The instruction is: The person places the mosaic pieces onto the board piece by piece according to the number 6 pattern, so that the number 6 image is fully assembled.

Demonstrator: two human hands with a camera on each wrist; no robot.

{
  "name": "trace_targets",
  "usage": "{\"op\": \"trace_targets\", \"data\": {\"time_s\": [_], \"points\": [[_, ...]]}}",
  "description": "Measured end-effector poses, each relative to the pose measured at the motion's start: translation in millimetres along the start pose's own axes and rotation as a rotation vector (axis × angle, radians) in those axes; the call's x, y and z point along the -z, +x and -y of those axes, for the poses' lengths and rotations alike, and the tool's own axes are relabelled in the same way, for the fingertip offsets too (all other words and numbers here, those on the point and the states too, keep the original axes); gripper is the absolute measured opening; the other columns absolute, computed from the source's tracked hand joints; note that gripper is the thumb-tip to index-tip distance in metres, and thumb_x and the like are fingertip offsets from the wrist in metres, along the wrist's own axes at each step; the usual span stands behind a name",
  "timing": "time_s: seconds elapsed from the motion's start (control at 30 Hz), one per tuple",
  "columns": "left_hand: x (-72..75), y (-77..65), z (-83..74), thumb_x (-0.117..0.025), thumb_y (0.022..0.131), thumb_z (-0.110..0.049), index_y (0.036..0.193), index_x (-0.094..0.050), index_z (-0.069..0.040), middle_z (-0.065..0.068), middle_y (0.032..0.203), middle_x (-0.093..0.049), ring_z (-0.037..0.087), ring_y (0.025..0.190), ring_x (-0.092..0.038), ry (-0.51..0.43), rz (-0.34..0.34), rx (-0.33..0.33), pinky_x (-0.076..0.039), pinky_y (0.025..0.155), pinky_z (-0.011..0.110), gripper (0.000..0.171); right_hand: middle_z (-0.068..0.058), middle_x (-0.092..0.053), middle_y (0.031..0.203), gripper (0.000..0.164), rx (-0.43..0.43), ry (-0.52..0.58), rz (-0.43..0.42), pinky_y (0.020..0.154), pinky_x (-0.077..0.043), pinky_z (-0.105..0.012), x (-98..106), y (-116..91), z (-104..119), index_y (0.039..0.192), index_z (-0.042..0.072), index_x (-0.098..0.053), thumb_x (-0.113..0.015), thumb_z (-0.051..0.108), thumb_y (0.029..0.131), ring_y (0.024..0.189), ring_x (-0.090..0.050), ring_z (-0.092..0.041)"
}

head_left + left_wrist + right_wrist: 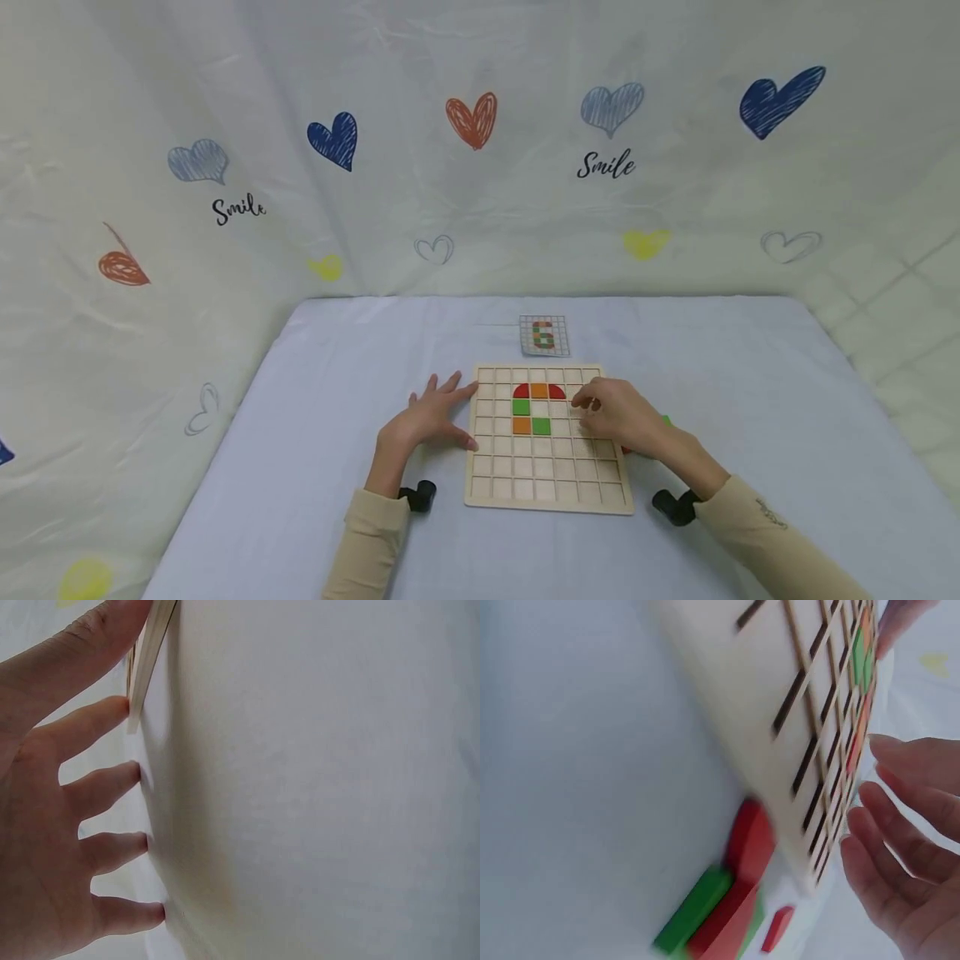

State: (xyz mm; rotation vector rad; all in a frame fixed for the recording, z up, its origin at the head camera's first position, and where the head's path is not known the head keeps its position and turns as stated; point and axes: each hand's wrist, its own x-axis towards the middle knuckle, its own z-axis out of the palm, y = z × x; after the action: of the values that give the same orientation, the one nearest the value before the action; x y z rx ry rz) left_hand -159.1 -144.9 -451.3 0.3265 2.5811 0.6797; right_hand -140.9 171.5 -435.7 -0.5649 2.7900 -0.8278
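A wooden grid board (542, 492) lies on the table in the head view. Set in its cells are two red rounded blocks (557, 391), an orange square block (538, 391) between them, and green and orange blocks (521, 425) below. My left hand (427, 421) spreads its fingers at the board's left side, thumb and index finger touching its edge. Over the right part of the board hovers my right hand (618, 412), fingers loosely bent. In the right wrist view no block shows between the fingers (892, 825).
A small pattern card (545, 336) with a coloured figure lies behind the board. Loose red blocks (750, 841) and a green block (694, 909) lie by the board's right edge, partly hidden by the right arm in the head view. A white patterned curtain (525, 208) hangs behind.
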Motion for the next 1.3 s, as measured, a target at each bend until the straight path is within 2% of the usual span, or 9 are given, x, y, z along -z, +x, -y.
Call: {"op": "trace_targets", "data": {"time_s": [0.23, 0.53, 0.87, 1.1, 1.3], "points": [[0.5, -0.2, -0.5, -0.093, 0.074, -0.036, 0.160, -0.040, -0.026, 0.009, 0.173, -0.018, 0.045, 0.159, -0.001, 0.002, -0.001, 0.003, -0.006, 0.121, 0.074, 0.101, -0.005, -0.072, 0.098, 0.018, 0.021, 0.022, -0.026, 0.073, -0.055, -0.031, 9, -11, -22, 0.104, 0.001, -0.076, -0.074, 0.000, 0.086, 0.088, -0.064, -0.020], [-0.9, 0.2, -0.2, -0.093, 0.074, -0.036, 0.159, -0.041, -0.026, 0.008, 0.173, -0.019, 0.045, 0.159, -0.002, 0.004, -0.009, 0.004, -0.007, 0.121, 0.074, 0.101, -0.004, -0.071, 0.096, 0.017, -0.072, 0.001, -0.019, 0.070, -0.053, -0.031, 23, -26, -41, 0.102, 0.001, -0.076, -0.071, 0.001, 0.085, 0.086, -0.062, -0.019], [-1.3, 1.0, 1.8, -0.093, 0.074, -0.036, 0.160, -0.040, -0.025, 0.009, 0.173, -0.018, 0.045, 0.159, -0.001, 0.004, -0.006, 0.005, -0.006, 0.121, 0.075, 0.102, -0.007, -0.072, 0.095, 0.017, -0.106, -0.033, -0.036, 0.069, -0.055, -0.031, 33, -44, -65, 0.101, -0.001, -0.075, -0.076, 0.005, 0.086, 0.085, -0.063, -0.021], [-1.3, 0.6, 1.3, -0.093, 0.074, -0.037, 0.160, -0.040, -0.025, 0.009, 0.173, -0.018, 0.046, 0.159, -0.002, 0.006, -0.003, -0.001, -0.007, 0.120, 0.075, 0.102, -0.012, -0.073, 0.097, 0.018, -0.126, -0.053, -0.061, 0.069, -0.055, -0.034, 37, -45, -80, 0.102, -0.003, -0.075, -0.076, 0.001, 0.085, 0.085, -0.062, -0.024], [-2.9, 1.0, 1.5, -0.094, 0.073, -0.036, 0.159, -0.041, -0.024, 0.010, 0.172, -0.019, 0.046, 0.158, -0.002, 0.002, -0.005, -0.004, -0.007, 0.120, 0.076, 0.102, -0.013, -0.072, 0.098, 0.022, -0.147, -0.041, -0.078, 0.070, -0.056, -0.032, 35, -36, -83, 0.107, -0.004, -0.073, -0.078, 0.007, 0.088, 0.085, -0.062, -0.024]]}}
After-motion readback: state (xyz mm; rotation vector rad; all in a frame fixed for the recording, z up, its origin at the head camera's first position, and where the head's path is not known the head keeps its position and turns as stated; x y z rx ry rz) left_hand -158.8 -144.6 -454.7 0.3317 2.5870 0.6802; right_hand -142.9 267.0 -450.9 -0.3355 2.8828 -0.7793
